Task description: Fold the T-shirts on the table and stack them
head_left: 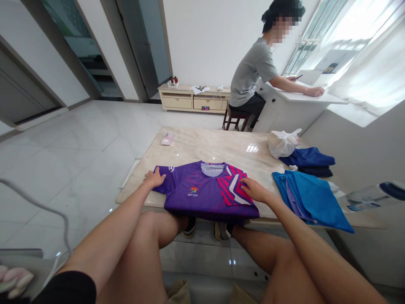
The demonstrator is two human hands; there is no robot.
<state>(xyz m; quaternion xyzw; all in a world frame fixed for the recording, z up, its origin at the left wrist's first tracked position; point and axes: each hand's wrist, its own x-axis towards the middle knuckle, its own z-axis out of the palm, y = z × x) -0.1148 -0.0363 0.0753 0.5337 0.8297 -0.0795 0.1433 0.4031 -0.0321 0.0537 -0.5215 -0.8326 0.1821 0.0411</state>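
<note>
my purple shirt (204,196) lies front up along the near edge of the marble-topped table (205,145), its lower part dipping over that edge and its collar toward the table's far side. my left hand (154,179) rests on the purple sleeve (171,180) near the table's left edge, fingers spread, the thumb apart from the rest. my right hand (255,190), further right along the table's near edge, touches the pink-striped sleeve (232,191), which lies folded across the shirt's front; those fingers are bent, and i cannot tell whether they pinch the cloth. on the table's right side are a bright blue garment (316,192), a clear bottle (363,199), a folded dark blue garment (311,156) and a white plastic bag (282,143). a pink packet (167,139) sits at the table's far left corner. beyond the table's far edge, a person (251,71) in grey sits on a stool (236,117).
</note>
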